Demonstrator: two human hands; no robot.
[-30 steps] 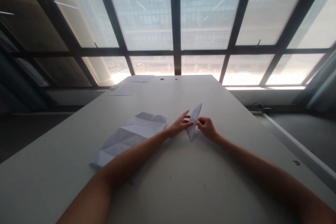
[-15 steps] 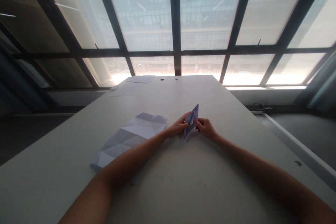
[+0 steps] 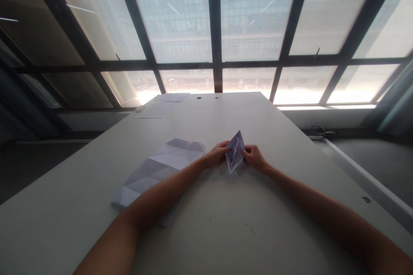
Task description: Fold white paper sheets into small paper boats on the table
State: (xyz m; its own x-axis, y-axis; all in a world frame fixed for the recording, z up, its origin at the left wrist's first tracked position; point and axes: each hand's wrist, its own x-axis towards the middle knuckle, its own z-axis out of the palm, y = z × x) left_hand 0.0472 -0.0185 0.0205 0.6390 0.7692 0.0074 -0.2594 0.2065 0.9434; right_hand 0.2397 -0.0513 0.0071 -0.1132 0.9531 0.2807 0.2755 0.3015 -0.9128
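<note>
A small piece of folded paper [image 3: 235, 151], diamond-shaped with a slit down its middle, is held up just over the white table [image 3: 206, 232]. My left hand [image 3: 218, 154] grips its left corner, thumb in front and fingers behind. At the right corner, my right hand [image 3: 254, 157] pinches it between thumb and fingers. To the left, partly behind my left forearm, lies a large creased sheet of paper [image 3: 161, 163], with fold lines across it.
Flat white sheets [image 3: 151, 109] lie at the table's far left corner. Two small dark holes [image 3: 199, 98] sit near the far edge. A small dark mark [image 3: 366, 200] is near the right edge. Tall framed windows [image 3: 180, 21] stand beyond.
The folded paper has turned from nearly edge-on to face me, and its middle slit now shows. Both hands keep hold of it, with little shift. The creased sheet stays put.
</note>
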